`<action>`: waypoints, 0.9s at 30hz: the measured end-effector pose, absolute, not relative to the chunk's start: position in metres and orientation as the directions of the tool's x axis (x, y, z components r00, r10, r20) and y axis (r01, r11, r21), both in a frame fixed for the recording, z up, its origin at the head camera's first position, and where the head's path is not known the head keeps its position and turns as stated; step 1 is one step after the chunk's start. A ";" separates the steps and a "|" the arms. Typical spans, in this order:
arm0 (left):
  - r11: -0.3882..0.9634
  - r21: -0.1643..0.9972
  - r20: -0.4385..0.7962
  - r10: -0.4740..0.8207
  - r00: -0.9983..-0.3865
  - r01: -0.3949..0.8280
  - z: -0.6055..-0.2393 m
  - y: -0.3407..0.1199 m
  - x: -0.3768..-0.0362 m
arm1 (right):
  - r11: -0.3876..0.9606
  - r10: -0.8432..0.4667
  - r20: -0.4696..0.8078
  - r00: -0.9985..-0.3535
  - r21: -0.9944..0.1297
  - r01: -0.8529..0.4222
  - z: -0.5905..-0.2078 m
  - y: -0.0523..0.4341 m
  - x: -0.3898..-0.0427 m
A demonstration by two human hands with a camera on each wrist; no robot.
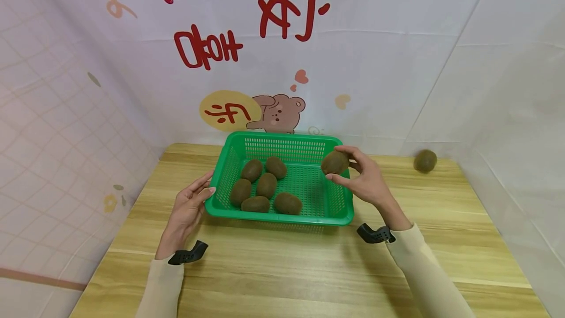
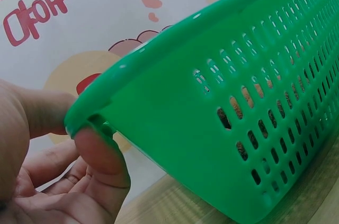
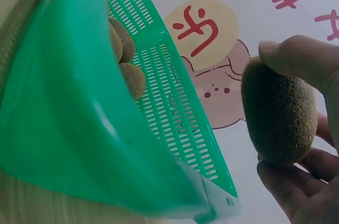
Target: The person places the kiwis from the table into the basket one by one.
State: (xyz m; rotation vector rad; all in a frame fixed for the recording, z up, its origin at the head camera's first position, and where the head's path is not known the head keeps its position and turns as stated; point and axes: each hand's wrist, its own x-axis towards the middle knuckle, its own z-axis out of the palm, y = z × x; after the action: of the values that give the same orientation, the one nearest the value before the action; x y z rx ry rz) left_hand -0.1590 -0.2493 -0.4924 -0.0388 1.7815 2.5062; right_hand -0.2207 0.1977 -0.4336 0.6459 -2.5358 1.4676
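Observation:
My right hand (image 1: 368, 178) holds a brown fuzzy kiwi (image 1: 334, 163) between thumb and fingers, above the right end of a green plastic basket (image 1: 282, 218). In the right wrist view the same kiwi (image 3: 278, 113) shows beside the basket's rim (image 3: 100, 128). My left hand (image 1: 187, 210) pinches the basket's left rim; the left wrist view shows a thumb and finger (image 2: 103, 152) gripping the rim at a corner. Several kiwis (image 1: 267, 186) lie inside, in the left and middle of the basket.
Another kiwi (image 1: 425, 161) sits on the wooden table (image 1: 282, 269) at the back right, near the wall. A white printed cloth (image 1: 375, 77) with red lettering and a bear hangs behind the table. Black wrist mounts (image 1: 375, 234) are on both wrists.

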 end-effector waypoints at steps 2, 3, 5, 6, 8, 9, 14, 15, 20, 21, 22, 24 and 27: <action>-0.325 0.943 -0.061 0.038 -0.997 -0.070 -0.492 -0.249 -0.159 | 0.431 -0.312 0.305 -0.900 -0.799 -0.420 -0.433 0.198 -0.220; -0.322 0.944 -0.062 0.035 -0.997 -0.070 -0.492 -0.249 -0.159 | 0.434 -0.322 0.290 -0.901 -0.801 -0.413 -0.433 0.198 -0.220; -0.319 0.945 -0.062 0.029 -0.998 -0.068 -0.493 -0.249 -0.159 | 0.451 -0.344 0.265 -0.901 -0.795 -0.406 -0.433 0.198 -0.220; -0.317 0.946 -0.060 0.028 -0.998 -0.066 -0.493 -0.249 -0.159 | 0.457 -0.353 0.253 -0.901 -0.793 -0.402 -0.433 0.199 -0.220; -0.310 0.949 -0.057 0.023 -0.998 -0.061 -0.494 -0.249 -0.159 | 0.473 -0.364 0.239 -0.900 -0.785 -0.399 -0.433 0.199 -0.220; -0.307 0.950 -0.055 0.021 -0.998 -0.058 -0.494 -0.249 -0.159 | 0.484 -0.363 0.234 -0.902 -0.780 -0.397 -0.433 0.200 -0.220; -0.300 0.953 -0.049 0.018 -0.999 -0.052 -0.494 -0.249 -0.159 | 0.506 -0.350 0.237 -0.906 -0.766 -0.396 -0.433 0.202 -0.220; -0.300 0.953 -0.048 0.019 -0.999 -0.052 -0.494 -0.249 -0.159 | 0.509 -0.347 0.242 -0.906 -0.763 -0.399 -0.433 0.202 -0.221; -0.303 0.952 -0.043 0.025 -0.999 -0.049 -0.494 -0.249 -0.158 | 0.529 -0.331 0.281 -0.901 -0.735 -0.424 -0.435 0.208 -0.225; -0.304 0.952 -0.041 0.025 -0.999 -0.047 -0.494 -0.248 -0.158 | 0.539 -0.329 0.288 -0.900 -0.725 -0.429 -0.436 0.210 -0.226; -0.305 0.951 -0.040 0.026 -0.999 -0.046 -0.494 -0.248 -0.158 | 0.551 -0.324 0.289 -0.901 -0.716 -0.428 -0.436 0.212 -0.227; -0.307 0.951 -0.038 0.028 -0.999 -0.045 -0.494 -0.249 -0.158 | 0.575 -0.312 0.284 -0.907 -0.704 -0.418 -0.437 0.215 -0.229; -0.304 0.952 -0.040 0.023 -0.999 -0.045 -0.494 -0.249 -0.158 | 0.603 -0.290 0.267 -0.919 -0.695 -0.392 -0.439 0.220 -0.231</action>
State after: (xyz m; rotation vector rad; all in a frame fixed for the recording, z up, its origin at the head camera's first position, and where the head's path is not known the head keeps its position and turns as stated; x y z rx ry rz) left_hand -0.1585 -0.2486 -0.4937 -0.0287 1.8271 2.5031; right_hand -0.2306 0.2205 -0.4385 0.5775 -2.6976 1.2158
